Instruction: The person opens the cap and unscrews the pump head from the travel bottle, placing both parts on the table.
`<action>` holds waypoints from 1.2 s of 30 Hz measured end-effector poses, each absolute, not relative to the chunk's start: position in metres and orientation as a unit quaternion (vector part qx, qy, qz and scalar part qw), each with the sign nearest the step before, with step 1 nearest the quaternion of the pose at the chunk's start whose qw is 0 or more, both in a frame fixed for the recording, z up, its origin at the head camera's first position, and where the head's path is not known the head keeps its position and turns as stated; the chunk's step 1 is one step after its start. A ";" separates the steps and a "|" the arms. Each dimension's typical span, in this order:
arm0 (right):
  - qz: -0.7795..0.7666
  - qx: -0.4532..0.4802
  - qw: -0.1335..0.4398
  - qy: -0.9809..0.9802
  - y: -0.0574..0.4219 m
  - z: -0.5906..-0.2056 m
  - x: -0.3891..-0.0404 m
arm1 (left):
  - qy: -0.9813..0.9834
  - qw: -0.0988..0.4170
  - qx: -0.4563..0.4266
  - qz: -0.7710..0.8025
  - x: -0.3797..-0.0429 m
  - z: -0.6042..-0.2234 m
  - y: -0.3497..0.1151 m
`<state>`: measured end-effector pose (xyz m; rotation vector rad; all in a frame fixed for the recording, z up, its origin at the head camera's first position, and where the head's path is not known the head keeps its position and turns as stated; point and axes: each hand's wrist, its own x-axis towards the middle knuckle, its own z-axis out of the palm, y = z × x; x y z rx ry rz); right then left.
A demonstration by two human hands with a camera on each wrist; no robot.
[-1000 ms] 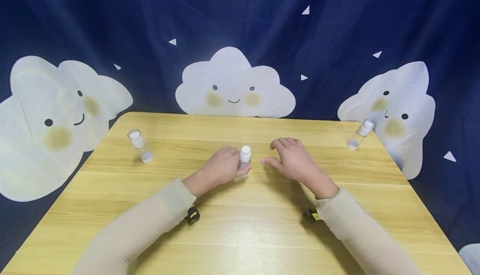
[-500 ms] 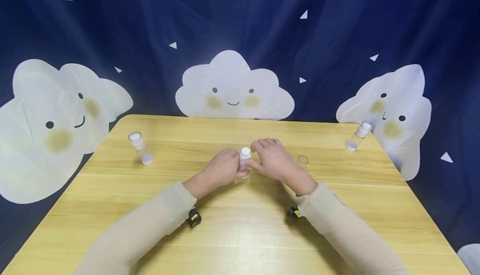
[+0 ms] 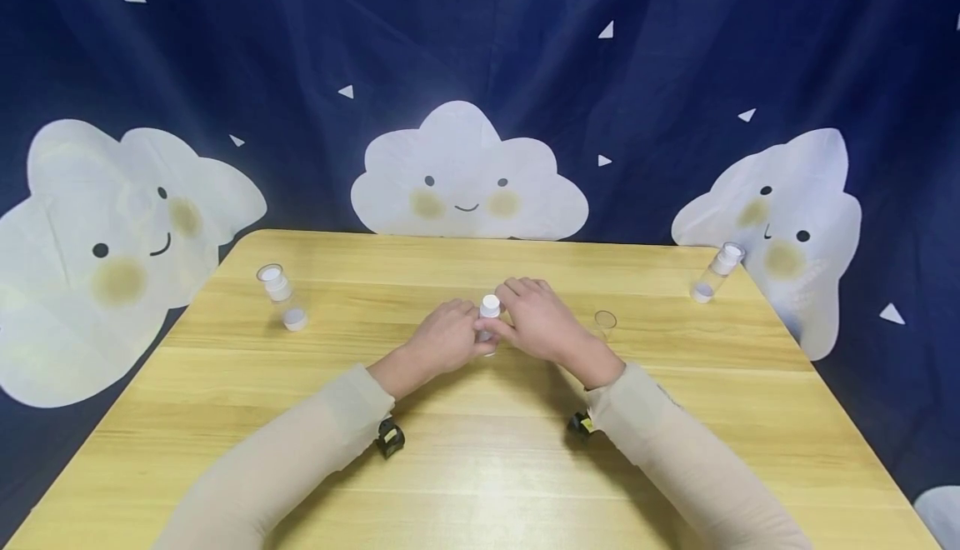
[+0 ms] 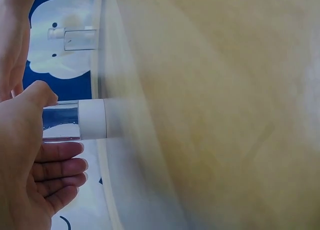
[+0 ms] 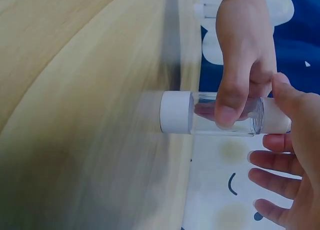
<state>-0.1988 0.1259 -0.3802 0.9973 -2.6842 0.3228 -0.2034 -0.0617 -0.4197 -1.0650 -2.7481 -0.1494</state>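
A small clear bottle (image 5: 205,127) with a white base (image 5: 175,112) and a white top (image 3: 490,306) stands upright on the table, in the middle of the head view. My left hand (image 3: 447,336) grips its clear body, thumb in front, as the right wrist view shows. My right hand (image 3: 542,322) pinches the white top between thumb and index finger; its other fingers are spread away from the bottle. Clear liquid seems to show inside the body (image 4: 62,122) in the left wrist view. Right of my right hand, a transparent cap (image 3: 605,319) stands on the table.
A similar bottle (image 3: 283,298) with a clear cap stands at the table's left, another (image 3: 717,272) at the far right. The wooden table (image 3: 480,467) ends at a dark blue curtain (image 3: 420,33) with cloud prints. Black wrist devices hang under both sleeves.
My right hand has moved left to the bottle and taken hold of its white top. The transparent cap has come into view behind it. My left hand keeps its grip.
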 end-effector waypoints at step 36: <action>0.124 0.463 0.054 -0.876 0.138 -0.364 -0.225 | -0.936 0.034 -0.324 -0.131 -0.211 -0.420 -0.063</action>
